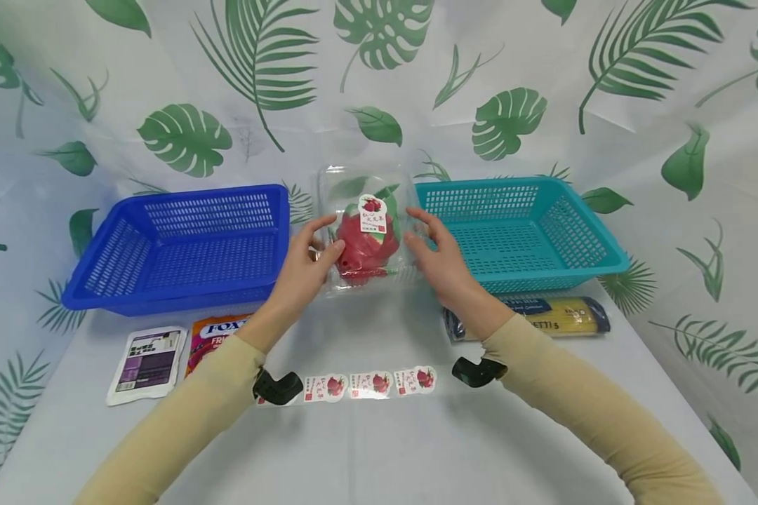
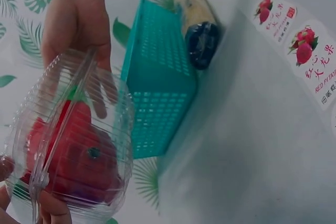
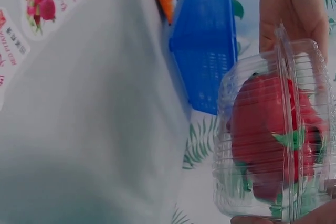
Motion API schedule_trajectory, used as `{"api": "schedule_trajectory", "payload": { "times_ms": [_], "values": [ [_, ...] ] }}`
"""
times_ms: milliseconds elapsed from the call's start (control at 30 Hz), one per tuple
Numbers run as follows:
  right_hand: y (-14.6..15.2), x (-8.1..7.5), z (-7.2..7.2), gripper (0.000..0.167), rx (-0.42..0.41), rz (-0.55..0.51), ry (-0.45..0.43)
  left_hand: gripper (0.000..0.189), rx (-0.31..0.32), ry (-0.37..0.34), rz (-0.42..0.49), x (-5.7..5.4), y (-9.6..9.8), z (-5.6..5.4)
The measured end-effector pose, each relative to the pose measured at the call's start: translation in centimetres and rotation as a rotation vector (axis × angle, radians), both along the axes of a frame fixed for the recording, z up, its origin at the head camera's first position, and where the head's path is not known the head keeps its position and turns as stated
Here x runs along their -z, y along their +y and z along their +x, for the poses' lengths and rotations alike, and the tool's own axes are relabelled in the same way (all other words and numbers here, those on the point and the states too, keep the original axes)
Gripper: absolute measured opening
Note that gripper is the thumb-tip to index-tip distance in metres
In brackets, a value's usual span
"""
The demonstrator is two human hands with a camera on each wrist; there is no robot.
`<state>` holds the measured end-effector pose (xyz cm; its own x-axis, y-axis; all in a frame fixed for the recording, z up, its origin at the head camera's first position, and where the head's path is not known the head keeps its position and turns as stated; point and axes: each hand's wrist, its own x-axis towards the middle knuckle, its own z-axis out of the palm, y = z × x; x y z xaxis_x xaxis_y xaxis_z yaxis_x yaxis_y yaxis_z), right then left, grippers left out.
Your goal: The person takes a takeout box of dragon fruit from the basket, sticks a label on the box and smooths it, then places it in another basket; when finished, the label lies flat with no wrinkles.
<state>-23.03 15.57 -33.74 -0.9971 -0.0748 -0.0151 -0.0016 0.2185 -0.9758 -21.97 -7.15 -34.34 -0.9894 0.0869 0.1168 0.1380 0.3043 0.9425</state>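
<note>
A clear plastic clamshell box (image 1: 407, 189) with a red dragon fruit (image 1: 361, 254) inside is held up between both hands, above the table. A white dragon fruit label (image 1: 373, 214) sits on its lid. The left hand (image 1: 303, 263) grips the box's left edge, thumb toward the front face. From the opposite side the right hand (image 1: 445, 263) holds the right edge. Both wrist views show the box's seam; in the left wrist view the left fingertips (image 2: 52, 205) pinch that rim. Below, a strip of matching labels (image 1: 370, 385) lies on the table.
A blue basket (image 1: 211, 263) stands at the left and a teal basket (image 1: 512, 242) at the right. In front of them lie a white-and-purple packet (image 1: 148, 365), an orange Fox's bag (image 1: 205, 338) partly behind the left arm, and a spaghetti pack (image 1: 568, 317).
</note>
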Motion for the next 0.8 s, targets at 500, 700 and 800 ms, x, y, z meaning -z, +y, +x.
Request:
{"api": "schedule_trajectory", "payload": {
  "times_ms": [500,700,800],
  "values": [
    [3.0,-1.6,-0.4,0.045,0.095,-0.134,0.016,0.046,0.124,-0.047,0.131,-0.5,1.0,-0.9],
    [4.8,-3.1,-1.1,0.044,0.184,-0.177,0.05,0.036,0.032,-0.028,0.305,1.2,2.0,-1.4],
    [5.8,-4.1,-1.5,0.044,0.223,-0.23,0.074,0.032,0.008,-0.063,0.259,2.6,2.7,-2.0]
  ]
}}
